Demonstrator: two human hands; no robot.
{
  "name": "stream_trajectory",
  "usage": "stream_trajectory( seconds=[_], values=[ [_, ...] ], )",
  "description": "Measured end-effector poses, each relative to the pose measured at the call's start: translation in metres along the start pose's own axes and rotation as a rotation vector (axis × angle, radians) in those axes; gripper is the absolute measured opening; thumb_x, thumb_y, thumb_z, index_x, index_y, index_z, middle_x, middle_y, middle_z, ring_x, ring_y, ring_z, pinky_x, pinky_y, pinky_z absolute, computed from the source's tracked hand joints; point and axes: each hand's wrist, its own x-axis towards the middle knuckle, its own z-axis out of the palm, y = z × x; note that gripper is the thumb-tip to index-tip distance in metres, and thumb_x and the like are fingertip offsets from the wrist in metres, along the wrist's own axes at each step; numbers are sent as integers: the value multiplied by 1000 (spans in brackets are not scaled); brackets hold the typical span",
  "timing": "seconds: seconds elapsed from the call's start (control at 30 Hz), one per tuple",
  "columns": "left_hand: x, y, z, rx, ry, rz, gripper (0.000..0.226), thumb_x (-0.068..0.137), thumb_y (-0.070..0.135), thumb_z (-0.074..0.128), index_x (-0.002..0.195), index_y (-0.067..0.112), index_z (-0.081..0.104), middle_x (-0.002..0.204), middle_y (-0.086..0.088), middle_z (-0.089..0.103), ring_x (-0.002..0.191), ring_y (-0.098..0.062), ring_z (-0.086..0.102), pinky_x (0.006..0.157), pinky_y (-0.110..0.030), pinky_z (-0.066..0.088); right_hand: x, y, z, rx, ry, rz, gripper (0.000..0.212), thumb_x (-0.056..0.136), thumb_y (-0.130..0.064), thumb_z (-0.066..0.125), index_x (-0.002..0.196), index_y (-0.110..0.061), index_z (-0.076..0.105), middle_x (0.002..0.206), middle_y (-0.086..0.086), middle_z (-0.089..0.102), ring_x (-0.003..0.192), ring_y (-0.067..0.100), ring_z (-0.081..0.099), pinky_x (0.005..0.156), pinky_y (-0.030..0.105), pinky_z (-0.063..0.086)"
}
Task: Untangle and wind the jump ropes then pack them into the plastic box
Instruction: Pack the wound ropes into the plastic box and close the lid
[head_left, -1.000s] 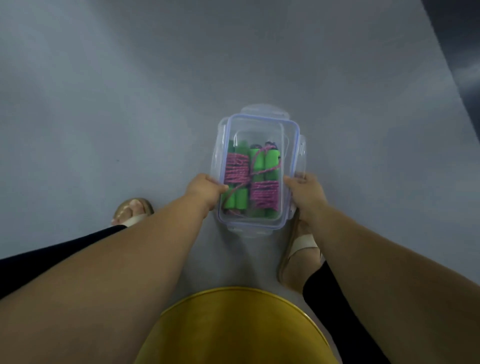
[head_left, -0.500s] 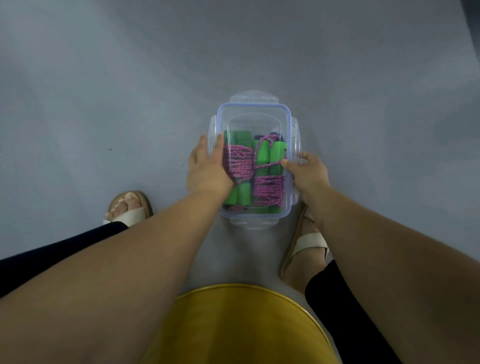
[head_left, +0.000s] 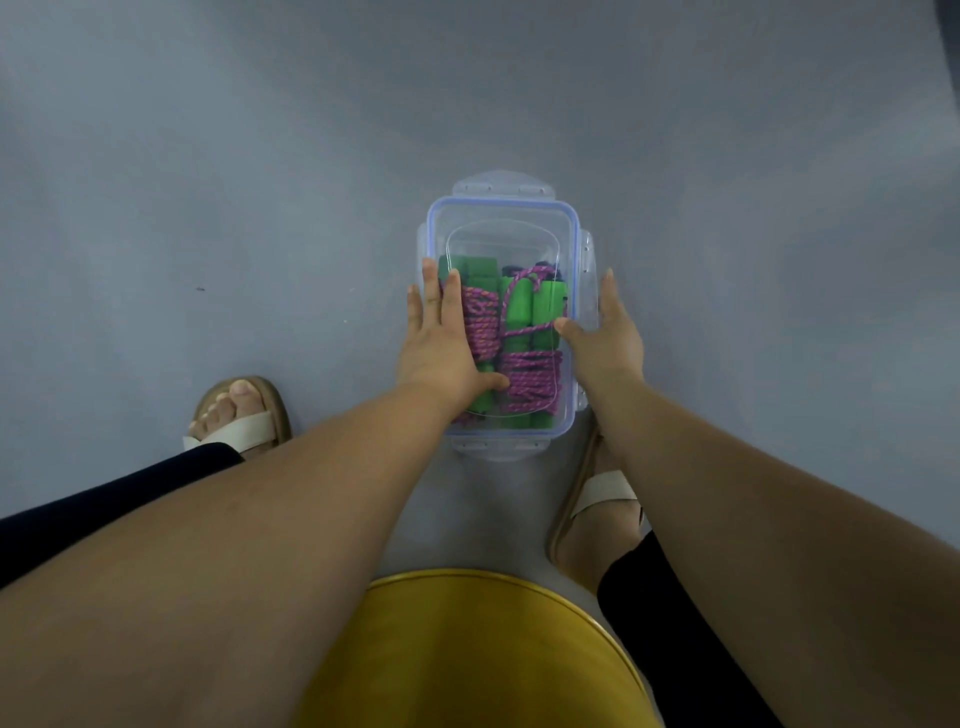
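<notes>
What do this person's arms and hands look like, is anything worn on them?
Both forearms are bare, with no sleeves in view. The left hand and right hand wear no gloves, and no rings, watch or bracelets show. Fingernails look short and unpainted, though the picture is a little soft.

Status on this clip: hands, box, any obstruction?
Left hand flat on lid, right hand at box side. Wound ropes inside. No obstruction seen.

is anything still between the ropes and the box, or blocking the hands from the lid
Nothing visible. Both wound jump ropes already lie inside the plastic box under its clear lid. The left hand lies flat on the lid; the right hand is against the right edge.
</notes>
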Motion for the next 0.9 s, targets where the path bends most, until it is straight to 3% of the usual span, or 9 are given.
stream_trajectory(
  seconds=[0.1,0.2,0.3,0.43,0.53,0.67,0.9],
  values=[
    [2,3,1,65,-42,-31,129,67,48,78,146,26,-22,148,-10,-39,143,-27,-20,117,-37,12,-9,1,8,-269,-58,-113,60,99,-21,39,150,-27,7,158,-3,3,142,25,20,109,35,28],
    [5,9,0,241,-23,5,128,70,52,74,146,14,-21,151,-9,-34,142,-33,-22,117,-40,4,-11,-5,10,-480,21,-138,57,96,-22,37,148,-15,15,158,-2,-11,145,25,0,116,38,15],
    [7,13,0,309,-36,2,128,71,54,73,146,7,-21,153,-8,-30,141,-33,-24,117,-40,3,2,-31,9,-489,151,-231,61,90,-17,45,146,-9,21,158,3,-8,145,21,-5,118,36,12],
    [8,14,-1,446,-37,17,126,74,62,64,144,2,-22,152,-16,-29,139,-35,-27,116,-41,-8,31,-71,21,-759,-56,-521,64,98,-27,37,149,-12,3,158,2,-11,144,23,-13,117,35,-2],
    [9,12,-1,504,-21,39,126,75,67,59,143,0,-22,152,-20,-27,139,-34,-28,113,-42,-16,48,-79,31,-937,-160,-540,67,99,-43,27,149,-13,-5,157,3,-16,143,25,-17,116,41,-9],
    [6,13,-5,481,-40,44,122,78,64,58,142,0,-25,151,-19,-28,138,-33,-29,112,-40,-17,52,-71,32,-995,-167,-559,68,97,-49,21,148,-17,-11,156,1,-20,142,23,-21,115,42,-13],
    [10,9,1,413,-35,19,126,74,64,62,143,4,-24,152,-16,-29,139,-36,-27,115,-40,-10,54,-81,29,-951,-146,-581,67,94,-51,34,148,-18,13,154,4,18,143,26,11,117,43,-1]
  ],
)
